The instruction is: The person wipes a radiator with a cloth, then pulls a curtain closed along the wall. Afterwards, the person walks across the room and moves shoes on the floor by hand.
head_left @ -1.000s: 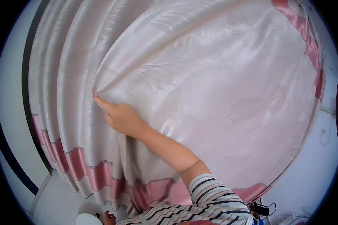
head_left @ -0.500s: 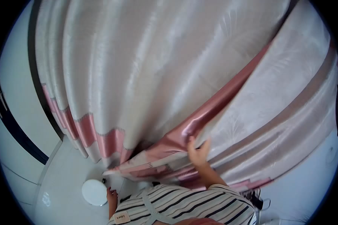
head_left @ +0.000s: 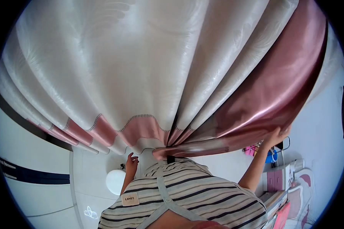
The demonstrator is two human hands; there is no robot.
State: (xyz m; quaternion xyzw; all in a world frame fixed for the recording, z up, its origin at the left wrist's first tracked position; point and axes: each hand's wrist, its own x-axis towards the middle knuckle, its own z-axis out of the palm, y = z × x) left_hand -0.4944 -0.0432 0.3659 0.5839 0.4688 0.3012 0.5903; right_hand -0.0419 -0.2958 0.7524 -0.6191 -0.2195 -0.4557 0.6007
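A long cream curtain [head_left: 141,68] with a pink satin band along its bottom hangs in deep folds before me. On the right its edge is turned back, showing a shiny pink satin surface [head_left: 271,80]. My right hand [head_left: 278,137] is out to the right, closed on the curtain's edge; part of the fingers is hidden by the cloth. My left hand [head_left: 132,163] hangs low near the curtain's hem, fingers loosely bent and apart, with nothing in it.
A round white stool [head_left: 115,181] stands on the pale floor below my left hand. White cabinets with a dark blue strip [head_left: 34,171] line the left. At right are a small chest with pink drawers [head_left: 274,180], a blue object [head_left: 271,156] and cables.
My right hand has moved out to the right, drawing the curtain's edge with it. More of the pink satin surface now shows. The view has swung, revealing furniture at right.
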